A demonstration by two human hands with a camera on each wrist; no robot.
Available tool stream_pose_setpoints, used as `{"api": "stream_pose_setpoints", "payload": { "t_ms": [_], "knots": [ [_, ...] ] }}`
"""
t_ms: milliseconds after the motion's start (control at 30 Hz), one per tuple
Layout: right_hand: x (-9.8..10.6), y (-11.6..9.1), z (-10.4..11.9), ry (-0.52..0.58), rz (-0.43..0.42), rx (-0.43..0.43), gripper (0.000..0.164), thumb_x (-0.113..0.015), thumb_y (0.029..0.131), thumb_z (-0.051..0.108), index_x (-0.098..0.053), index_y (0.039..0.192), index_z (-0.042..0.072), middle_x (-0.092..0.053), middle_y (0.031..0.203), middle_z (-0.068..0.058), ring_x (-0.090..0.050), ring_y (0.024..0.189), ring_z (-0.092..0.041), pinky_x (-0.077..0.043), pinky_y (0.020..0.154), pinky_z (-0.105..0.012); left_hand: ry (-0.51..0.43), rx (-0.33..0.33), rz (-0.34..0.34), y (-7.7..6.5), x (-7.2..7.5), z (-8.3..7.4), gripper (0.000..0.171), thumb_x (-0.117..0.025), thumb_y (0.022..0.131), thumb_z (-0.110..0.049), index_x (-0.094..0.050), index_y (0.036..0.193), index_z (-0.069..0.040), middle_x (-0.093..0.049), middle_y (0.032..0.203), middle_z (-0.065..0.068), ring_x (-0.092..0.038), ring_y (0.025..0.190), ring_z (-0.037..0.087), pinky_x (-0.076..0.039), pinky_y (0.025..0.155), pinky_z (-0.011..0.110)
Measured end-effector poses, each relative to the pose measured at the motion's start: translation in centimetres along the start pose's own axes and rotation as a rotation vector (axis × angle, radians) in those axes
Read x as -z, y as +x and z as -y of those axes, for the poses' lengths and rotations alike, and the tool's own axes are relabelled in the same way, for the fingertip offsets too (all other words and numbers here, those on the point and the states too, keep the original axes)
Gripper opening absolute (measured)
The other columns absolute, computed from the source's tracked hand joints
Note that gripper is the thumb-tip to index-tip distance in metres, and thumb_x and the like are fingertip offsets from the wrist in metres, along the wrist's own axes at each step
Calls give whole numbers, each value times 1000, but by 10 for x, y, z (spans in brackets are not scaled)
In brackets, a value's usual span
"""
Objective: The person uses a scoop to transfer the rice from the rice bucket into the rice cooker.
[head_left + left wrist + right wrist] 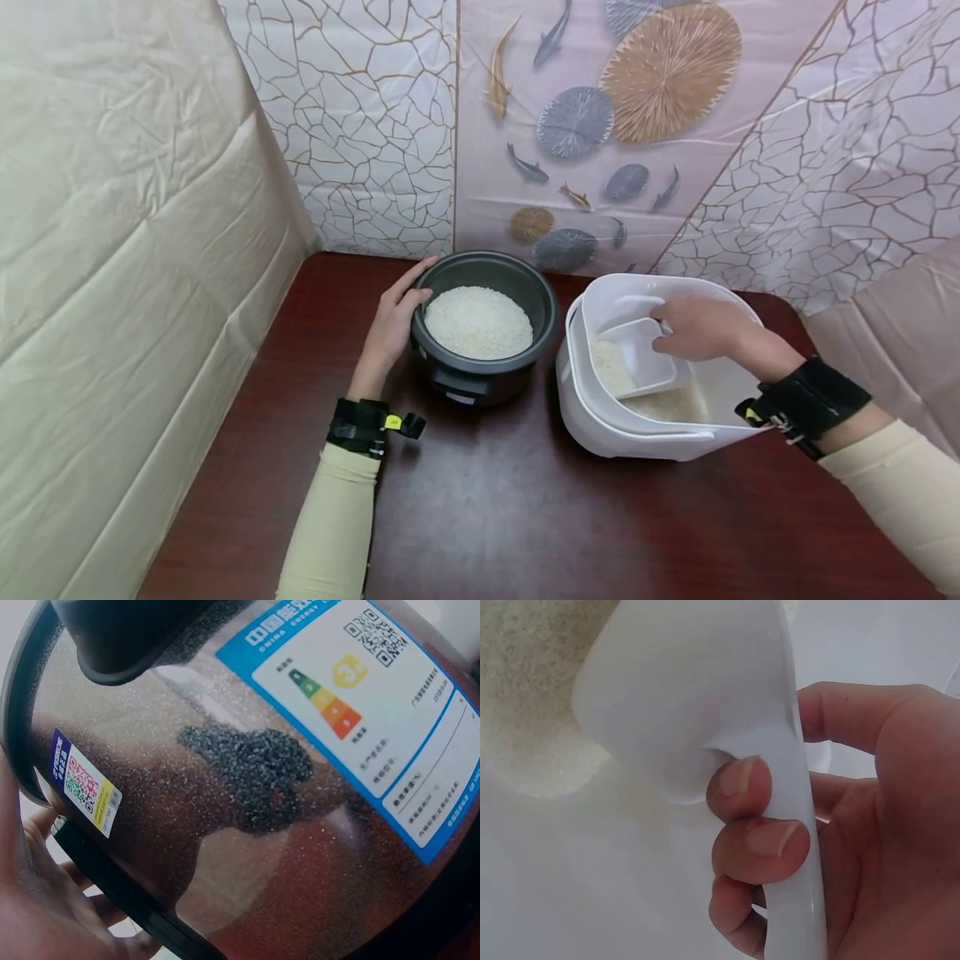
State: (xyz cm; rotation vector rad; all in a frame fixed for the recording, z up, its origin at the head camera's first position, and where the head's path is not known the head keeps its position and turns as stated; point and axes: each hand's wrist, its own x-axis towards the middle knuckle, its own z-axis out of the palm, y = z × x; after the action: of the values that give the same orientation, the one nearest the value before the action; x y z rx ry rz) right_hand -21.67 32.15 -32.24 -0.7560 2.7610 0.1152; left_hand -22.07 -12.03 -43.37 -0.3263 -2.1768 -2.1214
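- Near the table's [487, 492] far edge, my left hand [390, 321] lies spread against the rice cooker [495, 387].
- Toward the far right corner, my right hand [697, 327] grips a scoop [651, 357] inside the rice bin [600, 429].
- I'm likely scooping rice [671, 406]; lifting calls for levelness.

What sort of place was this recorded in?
Possibly a makeshift recording booth rather than a working kitchen: a creased white-and-pink patterned backdrop hangs behind, a creased cream sheet covers the left side, and a glossy reddish-brown table carries a round black rice cooker.

2 hands [393, 317] [701, 327] apart, right fingers [761, 851] curled
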Motion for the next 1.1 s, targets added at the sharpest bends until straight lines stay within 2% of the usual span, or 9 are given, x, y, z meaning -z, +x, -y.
{"api": "stream_pose_setpoints", "payload": {
  "t_ms": [300,500,667,833,933,1100],
  "knots": [
    [-4,1,-2,64,-4,10,21,-71,94,24,-68,103,5,-57,78,1,-54,70,-18,-47,71,-43,5,-3,7,0,0,-2,48,-49,109,-25,-55,155,-36,-50,160,-12,-53,141,16,-39,117,49],
    [-6,1,0,209,47,24,37,-66,99,23,-65,125,-3,-60,59,7,-58,52,-10,-49,72,-38,7,-11,7,0,0,-2,48,-49,109,-24,-56,155,-36,-50,159,-13,-52,141,14,-38,118,48],
    [-7,2,1,275,65,11,40,-65,100,21,-63,131,-4,-59,55,6,-57,50,-11,-46,66,-35,1,-9,8,1,0,0,48,-49,109,-25,-56,155,-36,-50,159,-13,-51,142,14,-38,118,48],
    [-6,3,1,357,77,-5,43,-64,101,19,-61,136,-5,-60,60,4,-57,55,-13,-44,61,-32,5,-9,7,0,0,1,48,-49,109,-24,-56,156,-34,-50,160,-13,-50,143,14,-37,119,49],
    [-5,3,0,410,85,-7,45,-64,101,18,-60,138,-6,-63,69,2,-60,58,-14,-46,60,-33,5,-14,9,0,0,2,48,-49,110,-24,-56,156,-34,-50,159,-13,-50,143,13,-37,119,48],
    [-3,3,-3,492,111,-29,46,-65,100,15,-59,140,-6,-64,79,-2,-59,57,-16,-48,54,-33,-9,-13,11,0,0,1,47,-49,110,-24,-56,155,-35,-50,159,-11,-52,141,16,-38,118,49]
  ]
}}
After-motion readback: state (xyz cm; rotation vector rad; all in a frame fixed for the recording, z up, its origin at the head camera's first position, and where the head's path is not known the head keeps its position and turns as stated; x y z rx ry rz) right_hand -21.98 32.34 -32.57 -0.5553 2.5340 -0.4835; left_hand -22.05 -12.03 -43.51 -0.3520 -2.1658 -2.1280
